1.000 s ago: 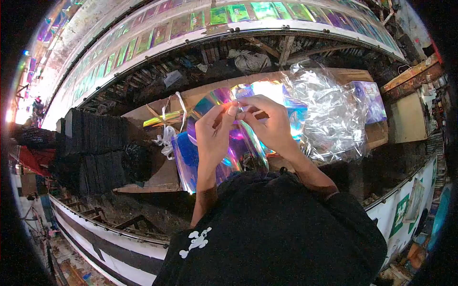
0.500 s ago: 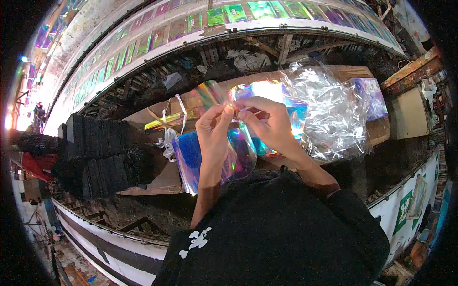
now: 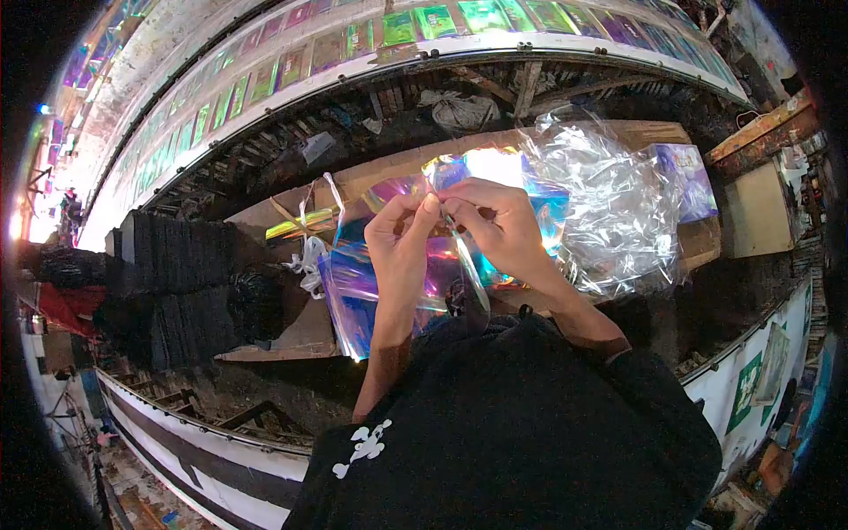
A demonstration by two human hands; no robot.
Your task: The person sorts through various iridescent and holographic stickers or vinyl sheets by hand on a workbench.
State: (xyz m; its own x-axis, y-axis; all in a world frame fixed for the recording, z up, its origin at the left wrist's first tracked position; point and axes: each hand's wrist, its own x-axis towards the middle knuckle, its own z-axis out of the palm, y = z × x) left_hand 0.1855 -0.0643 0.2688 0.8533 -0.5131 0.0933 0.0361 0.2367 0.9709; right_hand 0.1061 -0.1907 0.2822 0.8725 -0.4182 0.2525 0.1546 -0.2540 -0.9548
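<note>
The iridescent film (image 3: 437,261) is held over the middle of the cardboard (image 3: 283,340), its upper edge pinched between thumb and fingers of both the left hand (image 3: 400,247) and the right hand (image 3: 503,234), fingertips close together. The clear plastic (image 3: 614,208) is heaped toward the cardboard's right end, beside the purple printed box (image 3: 693,183). White ties (image 3: 311,265) are seen near the left end, with black stacks (image 3: 185,274) beyond. Past the far edge, shiny pouches (image 3: 435,22) are laid in rows; their lettering cannot be read.
</note>
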